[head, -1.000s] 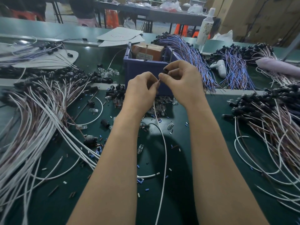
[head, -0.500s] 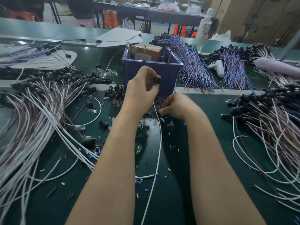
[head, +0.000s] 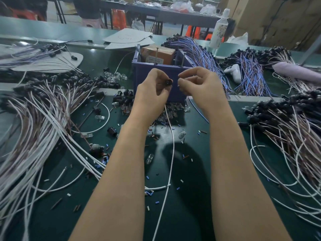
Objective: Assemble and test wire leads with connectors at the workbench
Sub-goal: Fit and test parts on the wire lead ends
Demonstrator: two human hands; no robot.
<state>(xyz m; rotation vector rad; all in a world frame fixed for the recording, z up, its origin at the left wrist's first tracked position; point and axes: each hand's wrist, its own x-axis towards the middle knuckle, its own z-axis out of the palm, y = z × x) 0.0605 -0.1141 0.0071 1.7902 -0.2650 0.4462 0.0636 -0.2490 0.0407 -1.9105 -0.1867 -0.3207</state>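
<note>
We see two hands held up in front of a blue box [head: 141, 75]. The left hand [head: 152, 89] pinches a small black plug [head: 168, 82] between its thumb and fingers. A long white wire [head: 172, 153] comes out from under that hand and runs down the desk [head: 191, 206] toward us. The right hand [head: 199, 87] is just beside the plug. Its thumb and first finger are pinched on a tiny piece [head: 179, 85], too small for us to tell what it is.

The most open room is the dark green desk between the two arms, where only little blue and white bits lie. On the left a big pile of white and brown wires [head: 34, 127] spreads out wide. On the right another wire pile [head: 286, 133] does the same. A pale strip [head: 111, 91] runs across the desk at the foot of the box.

In the blue box we see a brown cardboard box [head: 158, 53] and thin metal rods [head: 182, 58] standing up. A heap of small clear bulbs [head: 173, 110] lies at the foot of the box, with loose black plugs [head: 124, 98] near it. Purple and blue wires [head: 201, 53] lie to the right of the box. A white bottle [head: 219, 28] stands at the far edge.
</note>
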